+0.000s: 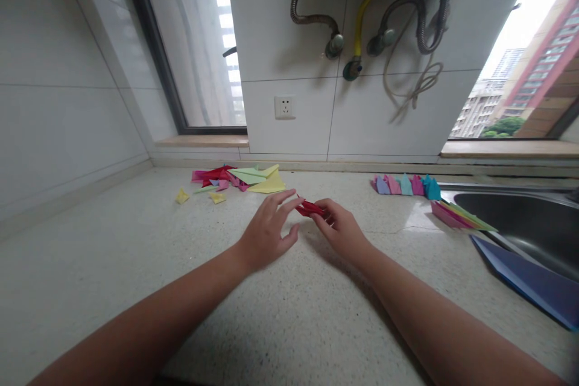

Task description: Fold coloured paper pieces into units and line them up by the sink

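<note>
A small folded piece of red paper [309, 208] is between my hands, above the speckled countertop [271, 313]. My right hand [340, 228] pinches its right end between thumb and fingers. Close to the paper's left end is my left hand [270, 230], its fingers stretched and its thumb apart. The left fingertips reach the paper's edge; whether they touch it I cannot tell. Behind my left hand lies a pile of folded paper pieces in pink, red and pale green, with a yellow paper piece [270, 183] at its right side.
Two small yellow folded papers [182, 196] lie left. A row of coloured folded papers [406, 185] stands at the back right. Pink, yellow and green sheets [456, 216] and blue paper [529, 274] lie beside the sink [520, 211]. A tiled wall with pipes rises behind.
</note>
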